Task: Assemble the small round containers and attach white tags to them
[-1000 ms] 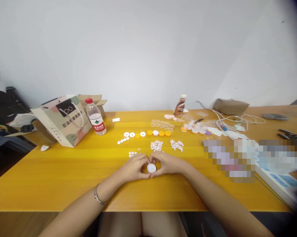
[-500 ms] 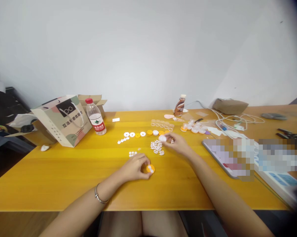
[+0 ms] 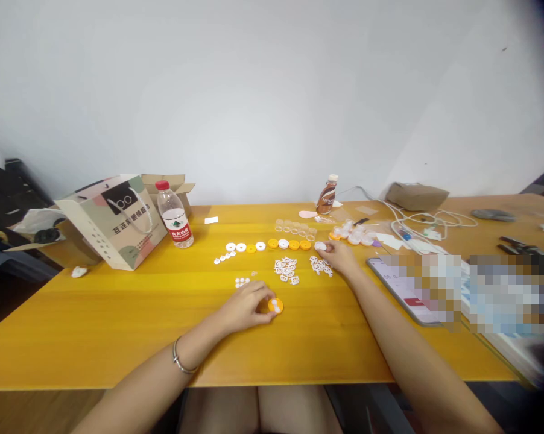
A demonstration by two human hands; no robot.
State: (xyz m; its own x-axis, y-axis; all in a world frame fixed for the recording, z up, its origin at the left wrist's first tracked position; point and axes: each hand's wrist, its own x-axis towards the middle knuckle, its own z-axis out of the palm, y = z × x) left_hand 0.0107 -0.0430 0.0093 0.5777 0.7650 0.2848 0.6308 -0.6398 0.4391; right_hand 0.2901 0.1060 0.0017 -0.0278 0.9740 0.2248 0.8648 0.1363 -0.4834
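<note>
We note that the white disc [image 3: 319,246] has changed its place. One second ago both hands were around it in front of us; then the right hand [image 3: 342,259] carried it away, and now it is at the right end of the row of discs [image 3: 294,245], toward the far edge of the table [image 3: 208,343]. The right fingertips touch its side, but we cannot tell if they grasp it or already let it go.

The left hand [image 3: 249,306] has stayed in place. Between thumb and fingers it grasps the orange disc [image 3: 280,304], which is about midway between the left and right edges of the table, on the side of the front edge. Two small white pieces [image 3: 274,302] now show on its face. In our judgement, this means that the two discs are parted, and the orange one is the part kept in work.
</note>
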